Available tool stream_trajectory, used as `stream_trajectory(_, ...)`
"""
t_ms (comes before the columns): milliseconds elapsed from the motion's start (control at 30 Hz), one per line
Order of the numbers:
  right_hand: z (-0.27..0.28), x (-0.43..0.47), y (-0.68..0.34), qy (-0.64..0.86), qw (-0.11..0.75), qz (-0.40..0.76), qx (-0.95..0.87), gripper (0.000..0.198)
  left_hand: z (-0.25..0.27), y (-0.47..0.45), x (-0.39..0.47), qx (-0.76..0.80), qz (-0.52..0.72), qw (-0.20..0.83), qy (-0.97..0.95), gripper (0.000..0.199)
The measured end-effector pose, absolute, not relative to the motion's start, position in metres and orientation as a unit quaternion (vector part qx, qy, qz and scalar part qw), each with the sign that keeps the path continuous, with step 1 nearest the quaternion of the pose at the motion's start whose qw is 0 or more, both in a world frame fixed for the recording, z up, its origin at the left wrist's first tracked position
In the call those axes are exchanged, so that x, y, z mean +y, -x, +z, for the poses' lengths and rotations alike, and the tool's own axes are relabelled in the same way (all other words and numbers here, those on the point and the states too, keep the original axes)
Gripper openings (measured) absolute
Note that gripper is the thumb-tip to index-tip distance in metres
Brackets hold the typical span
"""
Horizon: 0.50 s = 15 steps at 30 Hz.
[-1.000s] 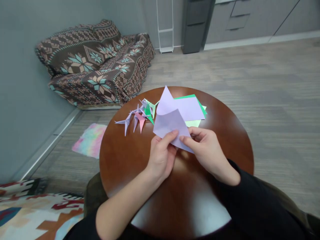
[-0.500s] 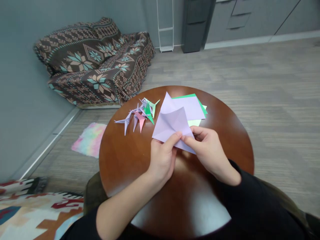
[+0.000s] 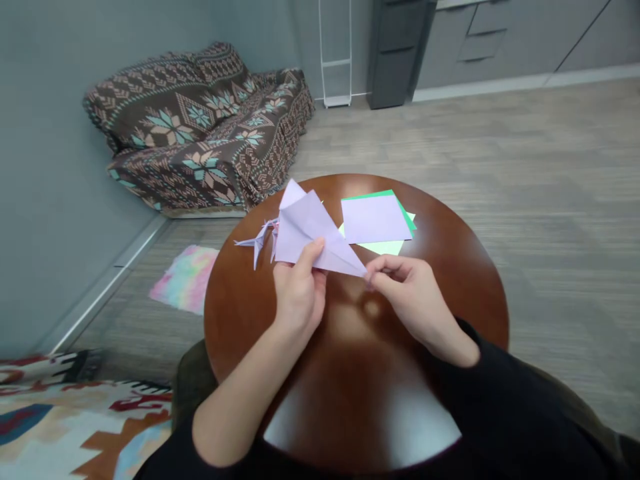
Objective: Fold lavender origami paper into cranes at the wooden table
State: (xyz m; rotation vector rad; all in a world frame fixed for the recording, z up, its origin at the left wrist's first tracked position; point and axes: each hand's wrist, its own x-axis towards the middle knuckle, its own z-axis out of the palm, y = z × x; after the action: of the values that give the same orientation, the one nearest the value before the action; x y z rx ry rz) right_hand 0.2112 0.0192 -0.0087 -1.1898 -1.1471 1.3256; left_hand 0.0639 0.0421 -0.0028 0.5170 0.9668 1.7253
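Note:
Above the round brown table [image 3: 260, 313], a creased sheet of lilac origami paper [image 3: 305, 223] is held between my two hands. My left hand [image 3: 300, 290] is closed on its lower edge, thumb on top and fingers underneath. At the sheet's right tip, my right hand [image 3: 407, 293] pinches the pointed corner between thumb and fingers. Behind the sheet, to the left, lie folded paper cranes [image 3: 257, 241]; the paper hides most of them. To the right rests a stack of square paper [image 3: 377, 219], lilac on top, with green and pale green sheets showing under it.
A sofa [image 3: 200, 133] under a patterned cover stands beyond the table at the left. On the floor lies a fluffy pastel mat [image 3: 185, 279]. A patterned cloth [image 3: 90, 427] is at the lower left. Grey cabinets [image 3: 525, 40] line the far wall.
The lilac sheet has moved left and now covers most of the cranes, while the stack is uncovered. My left hand shifted left; my right hand now pinches a corner drawn out to the right.

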Motion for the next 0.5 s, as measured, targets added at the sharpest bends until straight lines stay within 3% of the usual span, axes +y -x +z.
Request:
stream_trajectory(133, -0.013, 0.023, -0.217, 0.480, 0.516, 0.526, -0.476, 0.007, -0.002, -0.054, 0.050, 0.405, 0.730, 0.510, -0.208, 0.038)
stream_trajectory(267, -0.013, 0.026, -0.219, 0.476, 0.541, 0.493, -0.487, 0.010, -0.007, -0.059, 0.047, 0.392, 0.681, 0.572, -0.236, 0.043)
stream_trajectory(500, -0.011, 0.027, -0.218, 0.443, 0.512, 0.565, -0.471, 0.022, -0.013, -0.069, 0.038, 0.381, 0.577, 0.660, -0.292, 0.032)
